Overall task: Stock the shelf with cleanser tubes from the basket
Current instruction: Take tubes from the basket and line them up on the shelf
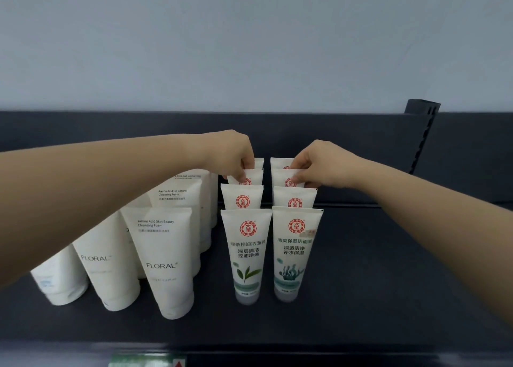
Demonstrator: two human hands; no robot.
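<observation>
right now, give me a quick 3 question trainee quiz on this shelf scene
1. True or false: both hands are pinching tubes in the third row back of the two red-logo columns.
2. Which front tube shows a green leaf? A) left column B) right column
3. What brand word is printed on the large white tubes at the left?

Key
1. True: the left hand and right hand each grip a tube top there.
2. A: the leaf tube; the seaweed tube stands beside it.
3. FLORAL, as on the front FLORAL tube.
</observation>
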